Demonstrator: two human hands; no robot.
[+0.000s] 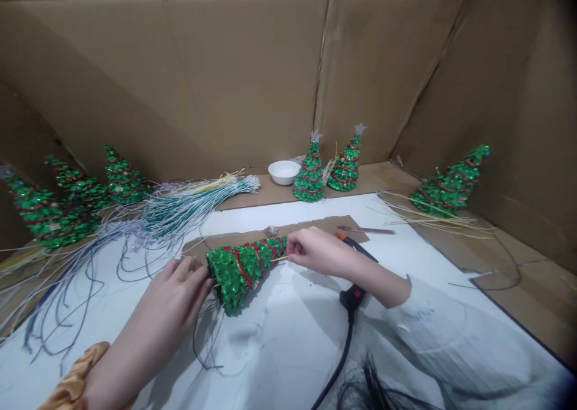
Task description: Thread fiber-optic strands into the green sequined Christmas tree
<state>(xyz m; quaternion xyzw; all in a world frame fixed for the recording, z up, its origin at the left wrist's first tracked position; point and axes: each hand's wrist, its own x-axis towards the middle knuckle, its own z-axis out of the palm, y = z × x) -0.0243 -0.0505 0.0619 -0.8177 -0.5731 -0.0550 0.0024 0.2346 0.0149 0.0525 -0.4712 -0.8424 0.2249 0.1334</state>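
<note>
Sleeved right hand (pixel 312 249) pinches yellow wire (pixel 280 258); left hand (pixel 186 285) touches tree (pixel 241 269).

Wears gathered, glossy orange-gold fabric (pixel 74 374) at the lower left of the frame. Has on a loose, pale greyish-white sleeve (pixel 460 338) at the lower right, finely creased, with faint, unreadable markings near the cuff.

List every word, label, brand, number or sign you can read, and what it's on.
No text can be read.
Right sleeve: a faint mark, possibly lettering, too blurred to read.
Glue gun: no readable marking.
Tree lying on its side: no readable lettering.
</note>
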